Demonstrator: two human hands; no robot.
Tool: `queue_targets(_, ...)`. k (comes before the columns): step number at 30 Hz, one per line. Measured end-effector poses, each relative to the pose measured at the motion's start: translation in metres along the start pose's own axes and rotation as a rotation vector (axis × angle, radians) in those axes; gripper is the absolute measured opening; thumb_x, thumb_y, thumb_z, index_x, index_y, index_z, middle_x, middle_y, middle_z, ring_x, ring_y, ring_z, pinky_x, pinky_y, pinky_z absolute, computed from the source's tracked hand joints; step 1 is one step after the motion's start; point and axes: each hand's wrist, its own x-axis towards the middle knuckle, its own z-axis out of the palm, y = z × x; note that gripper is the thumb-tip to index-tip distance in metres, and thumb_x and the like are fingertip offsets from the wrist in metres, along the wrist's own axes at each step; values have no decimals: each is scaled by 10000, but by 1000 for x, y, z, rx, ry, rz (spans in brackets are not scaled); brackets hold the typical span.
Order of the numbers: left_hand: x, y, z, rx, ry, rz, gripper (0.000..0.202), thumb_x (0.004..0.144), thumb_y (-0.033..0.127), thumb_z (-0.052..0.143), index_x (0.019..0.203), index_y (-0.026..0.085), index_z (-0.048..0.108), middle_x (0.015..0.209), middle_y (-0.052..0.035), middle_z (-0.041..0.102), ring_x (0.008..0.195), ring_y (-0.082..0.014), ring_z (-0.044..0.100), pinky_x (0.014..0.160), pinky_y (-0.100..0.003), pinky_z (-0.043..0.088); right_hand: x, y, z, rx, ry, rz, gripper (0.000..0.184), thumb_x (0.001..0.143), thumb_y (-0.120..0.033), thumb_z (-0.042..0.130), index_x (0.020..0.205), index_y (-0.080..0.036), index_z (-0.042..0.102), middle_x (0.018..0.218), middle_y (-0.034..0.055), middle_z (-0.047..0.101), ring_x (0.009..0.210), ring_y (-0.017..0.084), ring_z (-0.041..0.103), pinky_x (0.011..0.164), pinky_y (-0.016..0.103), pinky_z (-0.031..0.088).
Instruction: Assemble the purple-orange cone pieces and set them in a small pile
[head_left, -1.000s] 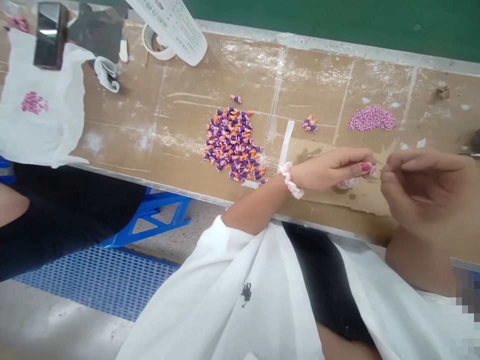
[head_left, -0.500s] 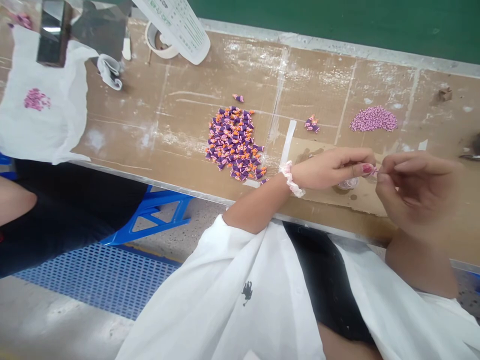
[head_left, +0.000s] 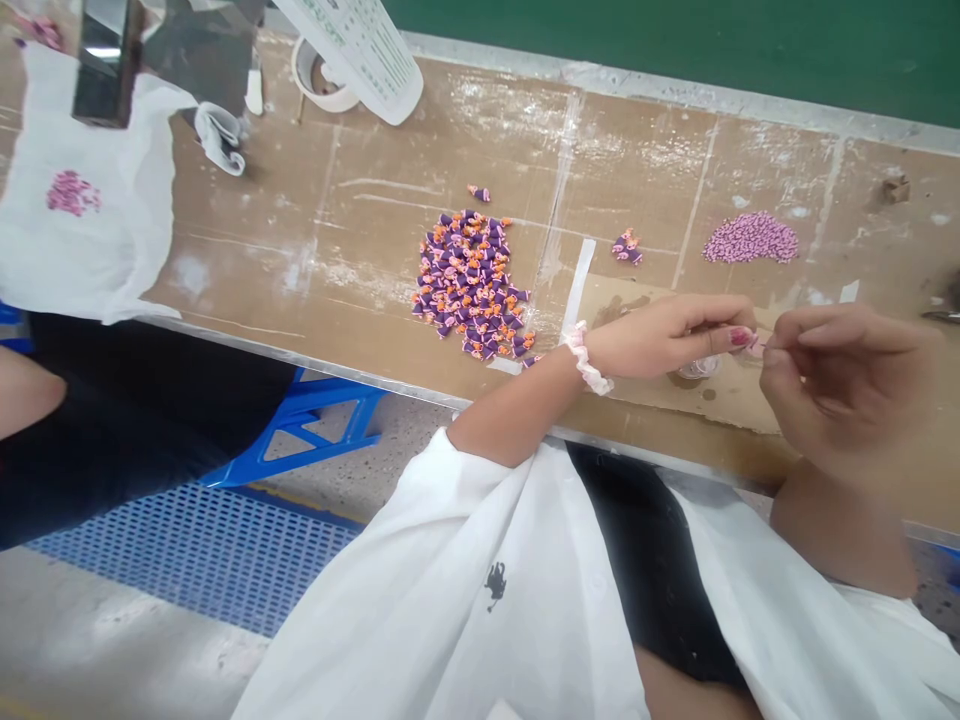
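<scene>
My left hand (head_left: 675, 332), a pale scrunchie (head_left: 587, 358) round its wrist, is closed in a pinch on a tiny pink piece (head_left: 757, 345) near its thumb tip. Facing it from the right, my right hand (head_left: 851, 375) has thumb and forefinger pressed together beside that piece; whether they hold anything is too small to tell. Below the left fingers stands a small round clear container (head_left: 699, 367), partly covered. It rests on a cardboard sheet (head_left: 731, 408). Beyond the hands lies a heap of small pink pieces (head_left: 750, 238).
Left of my arm is a pile of small purple, orange and pink figures (head_left: 469, 285); several more (head_left: 627, 246) lie apart. A white bottle (head_left: 367, 60) and a tape roll (head_left: 319, 80) sit at the back. Someone's dark-clothed leg (head_left: 135, 410) and a blue stool (head_left: 315, 420) are at left.
My right fingertips have drawn slightly rightward from the left thumb, so the gap between the hands is a little wider. The left hand keeps its pinch; the whole view has shifted slightly.
</scene>
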Motion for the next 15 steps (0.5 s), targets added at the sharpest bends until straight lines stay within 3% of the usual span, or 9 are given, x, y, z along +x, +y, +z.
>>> queue_targets(7,-1,-1,0,50,-11,28,304,940,471,406,855,191,489,800,-17,512,751,-118,478,756,-263,428,1,1,-1,6,-21,21,279,680,-144,731,839,-258,532,774,-27,579,519,74,443,428,237,343)
queue_targets(15,0,-3,1,244,41,-8,308,941,449,379,823,192,501,776,-11,544,749,-124,514,757,-259,415,0,8,-7,-71,-153,66,222,725,-117,644,861,-243,522,736,-34,532,536,75,446,465,239,365)
